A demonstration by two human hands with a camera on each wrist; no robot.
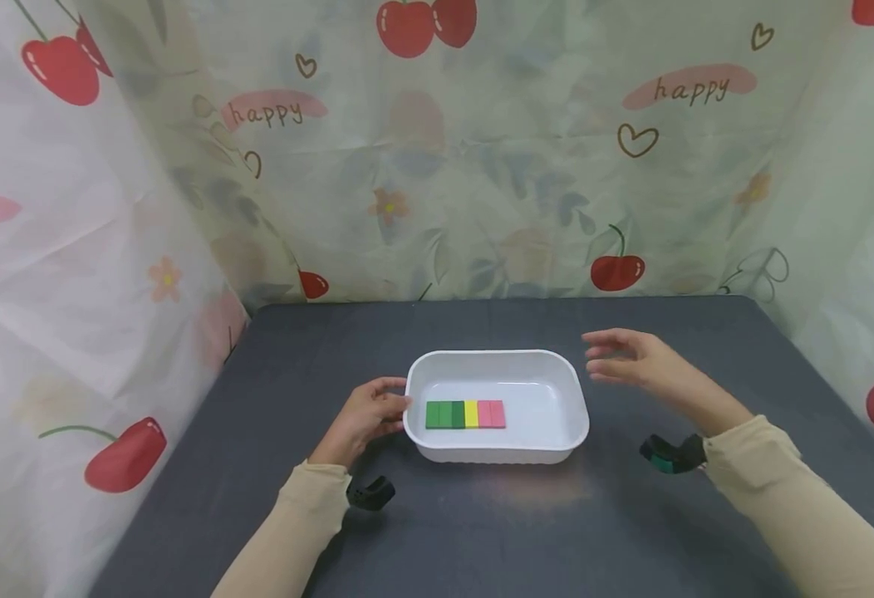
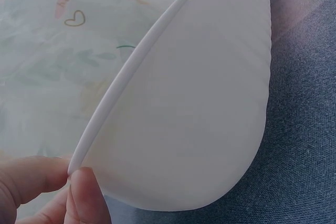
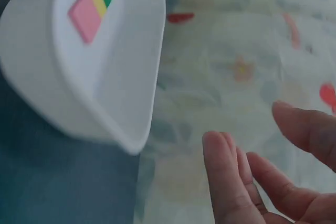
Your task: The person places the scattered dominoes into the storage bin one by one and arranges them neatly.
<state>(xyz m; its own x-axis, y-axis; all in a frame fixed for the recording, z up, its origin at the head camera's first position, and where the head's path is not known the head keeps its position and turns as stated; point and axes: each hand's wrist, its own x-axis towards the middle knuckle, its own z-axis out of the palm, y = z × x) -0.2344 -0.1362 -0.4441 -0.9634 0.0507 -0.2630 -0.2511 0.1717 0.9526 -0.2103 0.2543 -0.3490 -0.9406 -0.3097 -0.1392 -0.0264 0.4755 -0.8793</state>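
Observation:
A white plastic basin with rounded corners stands on the dark table. Inside it, left of the middle, several flat blocks lie side by side in a row: green at the left, then yellow, then pink. My left hand pinches the basin's left rim; the left wrist view shows the thumb and a finger meeting at the rim's corner. Off the basin's right side, my right hand hovers apart from it, fingers extended and holding nothing. In the right wrist view its thumb and fingers are spread apart.
The dark table has a straight back edge. A patterned cloth with cherries and hearts hangs behind it and along both sides. Black devices are strapped at the left wrist and right wrist.

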